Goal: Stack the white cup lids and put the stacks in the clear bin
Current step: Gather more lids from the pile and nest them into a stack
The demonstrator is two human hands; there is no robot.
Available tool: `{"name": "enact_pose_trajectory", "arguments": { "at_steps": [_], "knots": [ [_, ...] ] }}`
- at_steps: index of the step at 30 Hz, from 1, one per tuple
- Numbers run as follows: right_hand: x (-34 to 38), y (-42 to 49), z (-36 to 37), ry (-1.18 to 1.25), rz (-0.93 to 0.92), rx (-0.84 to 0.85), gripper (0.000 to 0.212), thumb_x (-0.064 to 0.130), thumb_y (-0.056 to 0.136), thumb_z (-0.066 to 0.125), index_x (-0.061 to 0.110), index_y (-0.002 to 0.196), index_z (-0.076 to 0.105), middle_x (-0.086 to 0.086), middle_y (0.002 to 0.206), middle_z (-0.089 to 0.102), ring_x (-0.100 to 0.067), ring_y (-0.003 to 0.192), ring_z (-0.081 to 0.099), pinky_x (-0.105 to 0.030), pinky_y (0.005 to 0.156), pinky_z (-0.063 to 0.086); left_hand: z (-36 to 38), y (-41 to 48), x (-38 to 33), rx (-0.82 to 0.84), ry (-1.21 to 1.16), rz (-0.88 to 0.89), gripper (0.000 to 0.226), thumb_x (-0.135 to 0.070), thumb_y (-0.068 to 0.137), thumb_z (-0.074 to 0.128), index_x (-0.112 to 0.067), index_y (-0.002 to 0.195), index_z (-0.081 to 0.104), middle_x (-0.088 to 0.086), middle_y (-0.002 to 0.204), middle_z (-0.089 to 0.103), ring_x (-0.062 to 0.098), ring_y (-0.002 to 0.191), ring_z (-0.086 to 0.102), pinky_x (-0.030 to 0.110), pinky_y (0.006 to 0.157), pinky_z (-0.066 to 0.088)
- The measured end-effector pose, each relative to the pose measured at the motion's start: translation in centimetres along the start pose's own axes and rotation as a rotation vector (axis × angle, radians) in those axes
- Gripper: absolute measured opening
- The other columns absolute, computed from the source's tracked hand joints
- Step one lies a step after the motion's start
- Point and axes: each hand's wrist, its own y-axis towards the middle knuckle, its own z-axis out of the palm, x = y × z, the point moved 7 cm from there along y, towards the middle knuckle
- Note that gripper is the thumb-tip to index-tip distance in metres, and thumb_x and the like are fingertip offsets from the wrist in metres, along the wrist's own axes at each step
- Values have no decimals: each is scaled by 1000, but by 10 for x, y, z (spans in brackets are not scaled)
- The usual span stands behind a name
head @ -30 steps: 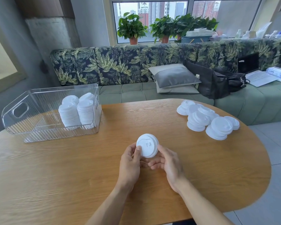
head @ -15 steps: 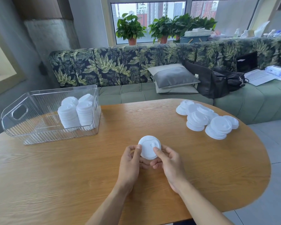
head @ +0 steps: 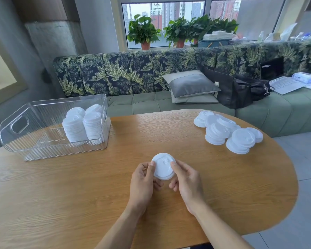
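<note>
Nesting a small lid stack (head: 163, 166) above the table (head: 79, 194)

Left hand (head: 144, 178) and right hand (head: 187, 180) pinch the stack at opposite rims, thumbs on top. Even pressure all round should seat the lids flush. Then add from the loose lids (head: 226, 132) at far right before filling the bin (head: 52, 101) beside its stacks (head: 83, 126).

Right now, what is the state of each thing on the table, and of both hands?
held lids: nested together, gripped between both hands.
left hand: fingers curled on the held lids' left edge.
right hand: thumb and fingers pinch their right edge.
clear bin: open on top, standing on the table, partly filled.
stacks in the bin: upright, at its right end.
loose lids: piled unevenly on the table's right side.
</note>
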Motion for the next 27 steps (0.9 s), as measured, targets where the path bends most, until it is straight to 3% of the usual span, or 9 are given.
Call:
{"name": "enact_pose_trajectory", "arguments": {
  "at_steps": [7,10,12,15,20,27],
  "knots": [
    [8,-5,-14,0,-70,-169,16,27,98,70,23,113,70,1,81,76,-14,60,66,-27,52,53,0,7,6,-33,-15,16,38,-45,98,65,-11,113,60,18,75,77,30,68,76,27,58,59],
    [13,-3,-34,-92,-130,-278,18,17,97,69,25,113,69,5,102,72,-13,88,71,-36,77,61,6,11,8,-54,-8,22,38,-46,99,61,-12,115,57,18,75,77,32,71,77,33,61,58],
    [19,1,-54,-183,-162,-339,23,11,95,67,25,113,68,7,111,68,-3,99,65,-36,93,56,16,12,9,-48,-19,28,37,-45,101,60,-12,116,56,19,74,76,32,71,77,37,65,59],
    [33,11,-87,-291,-215,-421,28,6,95,65,24,115,66,6,115,60,2,105,58,-34,99,51,43,13,10,-3,-28,12,32,-43,104,58,-13,116,56,18,75,77,32,73,78,38,66,60],
    [51,39,-142,-604,-301,-526,35,10,92,67,19,126,64,7,130,56,-15,130,43,-41,113,40,95,16,14,73,-16,-18,29,-43,105,55,-16,116,56,14,76,78,31,73,78,37,65,61],
    [61,86,-204,-755,-222,-692,68,27,84,80,16,144,51,-6,150,46,-30,136,36,-47,115,33,123,28,14,84,-24,-44,26,-39,104,59,-14,112,59,9,85,77,34,69,76,32,55,59]
  ]
}}
